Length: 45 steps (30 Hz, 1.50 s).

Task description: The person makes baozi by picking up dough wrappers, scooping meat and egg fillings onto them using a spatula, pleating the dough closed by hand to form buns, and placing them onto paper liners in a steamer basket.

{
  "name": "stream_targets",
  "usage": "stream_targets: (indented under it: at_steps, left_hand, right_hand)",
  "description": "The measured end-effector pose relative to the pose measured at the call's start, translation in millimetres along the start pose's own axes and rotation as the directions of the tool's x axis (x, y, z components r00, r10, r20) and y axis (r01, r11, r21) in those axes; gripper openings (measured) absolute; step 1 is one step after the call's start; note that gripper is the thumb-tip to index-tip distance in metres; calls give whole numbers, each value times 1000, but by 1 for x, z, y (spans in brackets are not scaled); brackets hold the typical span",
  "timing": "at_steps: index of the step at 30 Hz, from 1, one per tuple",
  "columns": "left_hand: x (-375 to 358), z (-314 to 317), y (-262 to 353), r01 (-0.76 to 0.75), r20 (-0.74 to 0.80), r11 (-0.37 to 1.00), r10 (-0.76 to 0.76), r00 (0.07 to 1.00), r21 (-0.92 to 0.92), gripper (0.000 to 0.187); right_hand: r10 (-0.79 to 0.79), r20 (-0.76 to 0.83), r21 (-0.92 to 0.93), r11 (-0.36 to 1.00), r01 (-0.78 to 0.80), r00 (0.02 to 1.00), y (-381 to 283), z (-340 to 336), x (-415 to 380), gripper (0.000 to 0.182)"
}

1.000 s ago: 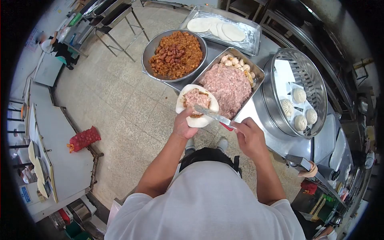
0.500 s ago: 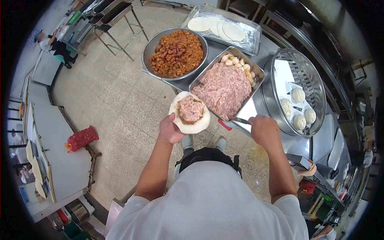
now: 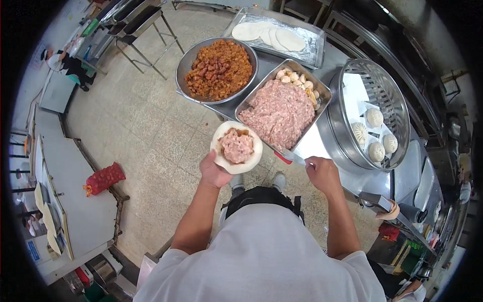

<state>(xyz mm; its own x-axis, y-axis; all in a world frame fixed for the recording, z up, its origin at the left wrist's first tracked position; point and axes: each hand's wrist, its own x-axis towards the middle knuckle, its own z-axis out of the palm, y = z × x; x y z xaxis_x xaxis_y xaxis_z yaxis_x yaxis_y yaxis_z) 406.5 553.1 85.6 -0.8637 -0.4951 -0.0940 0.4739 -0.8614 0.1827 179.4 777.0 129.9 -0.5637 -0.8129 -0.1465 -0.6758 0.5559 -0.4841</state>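
My left hand [image 3: 215,172] is wrapped under a round dough wrapper [image 3: 255,155], holding it out in front of me. On the wrapper sits a lump of pink minced meat [image 3: 237,146] with some brown filling showing around it. My right hand [image 3: 323,174] grips a flat metal spatula [image 3: 296,157], its blade at the near corner of a metal pan [image 3: 324,103]. That pan holds a large mass of minced meat [image 3: 279,111], with pale rounded pieces [image 3: 298,84] in its far corner. Beyond my left hand stands a metal bowl [image 3: 180,80] of reddish-brown filling [image 3: 216,70].
At the right, a round metal steamer [image 3: 401,105] holds several pleated buns [image 3: 375,117] on paper. Flat dough rounds [image 3: 289,40] lie in a tray [image 3: 314,59] at the back. A red net sack [image 3: 104,179] is on the left; another person [image 3: 70,65] stands far left.
My left hand and the wrapper have moved slightly nearer and left. The spatula has shifted toward me and left, to the pan's near edge.
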Motion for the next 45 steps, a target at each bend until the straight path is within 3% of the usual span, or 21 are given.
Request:
stream_targets:
  at_steps: [1,3,4,7,10,12,16,20,24,27,29,30,31,34,37,38,40,43,45]
  left_hand:
    - [3,0,1,0,-1,1000,0,1000,3,70]
    - [13,-2,6,74,-100,996,-78,992,-46,63]
    - [18,-11,6,65,-100,997,-69,993,-45,63]
    - [27,-26,2,146,-189,974,-113,976,171,63]
    - [27,-16,-3,154,-92,986,-148,985,65,63]
    - [31,-17,-7,172,-62,983,-168,984,66,64]
    - [39,-16,-11,165,-27,981,-163,986,104,66]
    - [41,-12,-7,125,-37,981,-121,992,149,68]
    - [41,-5,4,146,42,989,-147,988,30,67]
    - [43,-2,3,156,67,987,-153,986,-39,68]
    - [45,-6,0,156,78,987,-152,985,-44,67]
    - [46,-9,-1,139,21,989,-140,990,54,66]
    - [49,-13,-1,123,-33,981,-119,992,152,65]
    - [50,-15,12,182,-83,974,-172,982,131,63]
    - [42,4,26,134,-147,979,-111,983,156,65]
    - [39,7,28,139,-148,978,-116,982,154,65]
    - [34,11,33,60,-50,982,-52,997,181,67]
    - [34,-5,31,54,-47,976,-45,998,212,69]
    - [37,1,31,56,-64,968,-42,997,245,68]
  right_hand:
    - [-1,0,3,1000,1,1000,3,2,0,19]
    - [144,57,239,959,-154,988,8,4,-1,18]
    - [135,59,239,960,-146,989,11,7,-3,18]
    - [232,73,374,895,-242,970,5,5,0,20]
    - [199,-52,507,849,-146,979,-20,-4,-5,19]
    - [-108,-298,375,900,220,949,-37,-9,2,21]
    - [-210,-320,354,878,323,924,-52,-2,7,21]
    - [-211,-223,288,918,271,952,-49,-17,1,22]
    - [-154,-253,297,927,228,955,-48,-35,-4,22]
    - [-138,-341,453,843,291,930,-49,-21,3,24]
    - [-225,-223,321,902,289,948,-51,-9,10,24]
    - [-218,-167,214,944,251,962,-55,-7,12,24]
    - [-162,-145,244,950,193,976,-59,-13,12,26]
    - [-200,-227,127,964,233,953,-45,-40,18,23]
    - [-147,-355,-100,988,119,923,-8,-58,36,23]
    - [-143,-355,-101,988,114,924,3,-64,41,23]
    - [74,-339,-229,960,-158,938,12,-78,53,22]
    - [143,-296,-385,887,-255,944,20,-92,72,23]
    - [90,-285,-451,866,-217,954,31,-95,83,21]
